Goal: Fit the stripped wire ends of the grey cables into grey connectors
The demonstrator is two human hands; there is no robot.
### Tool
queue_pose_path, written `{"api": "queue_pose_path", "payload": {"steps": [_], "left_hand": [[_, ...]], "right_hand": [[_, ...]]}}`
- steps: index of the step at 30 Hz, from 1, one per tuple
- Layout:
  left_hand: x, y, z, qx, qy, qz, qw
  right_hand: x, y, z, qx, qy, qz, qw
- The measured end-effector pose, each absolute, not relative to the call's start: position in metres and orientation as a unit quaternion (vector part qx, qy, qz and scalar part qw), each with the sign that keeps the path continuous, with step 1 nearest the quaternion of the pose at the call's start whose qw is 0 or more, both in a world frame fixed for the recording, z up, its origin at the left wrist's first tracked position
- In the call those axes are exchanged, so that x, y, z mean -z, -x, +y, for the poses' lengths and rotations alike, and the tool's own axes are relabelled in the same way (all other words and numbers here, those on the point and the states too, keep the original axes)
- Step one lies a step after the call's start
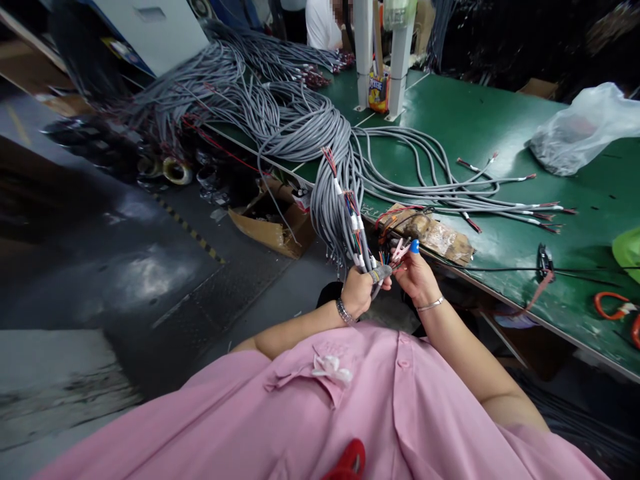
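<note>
Floor (125, 267): dark and grey, at far left, crossed by a yellow-black striped line.
Tape rolls (173, 170): on the floor near the table edge, beside dark clutter.
Cardboard box (273, 227): open, on the floor under the hanging cables.
Cable bundle (300, 127): thick mass of grey cables, piled on the table, draping over its front edge down toward the hands.
Left hand (357, 291): clenched around the lower ends of several grey cables, metal watch at the wrist.
Cable ends (367, 263): held in the left hand just off the table edge, white sleeves and coloured wires showing.
Right hand (417, 273): just beside the left, fingers pinching thin coloured wires of the held ends; blue cap on one fingertip, thin bracelet at the wrist.
Taped block (433, 233): brown, wrapped, on the table edge just beyond the right hand.
Loose cables (475, 200): a few laid flat across the green table (475, 120), red-tipped ends pointing right.
Plastic bag (580, 133): translucent, at far right on the table.
</note>
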State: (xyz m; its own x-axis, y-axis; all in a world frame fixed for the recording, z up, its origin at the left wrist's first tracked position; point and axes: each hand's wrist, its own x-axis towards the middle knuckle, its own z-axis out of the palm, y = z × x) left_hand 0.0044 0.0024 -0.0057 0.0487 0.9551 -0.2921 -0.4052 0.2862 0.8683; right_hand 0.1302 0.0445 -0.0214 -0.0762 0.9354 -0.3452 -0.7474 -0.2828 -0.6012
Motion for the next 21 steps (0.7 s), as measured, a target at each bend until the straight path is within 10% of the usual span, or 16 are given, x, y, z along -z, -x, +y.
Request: {"api": "queue_pose_path", "payload": {"steps": [21], "left_hand": [[-0.002,-0.003,-0.003,-0.552,-0.273,0.453,0.645]], "right_hand": [[0.024,-0.137,0.034,-0.734,0.327,-0.161,0.573]]}}
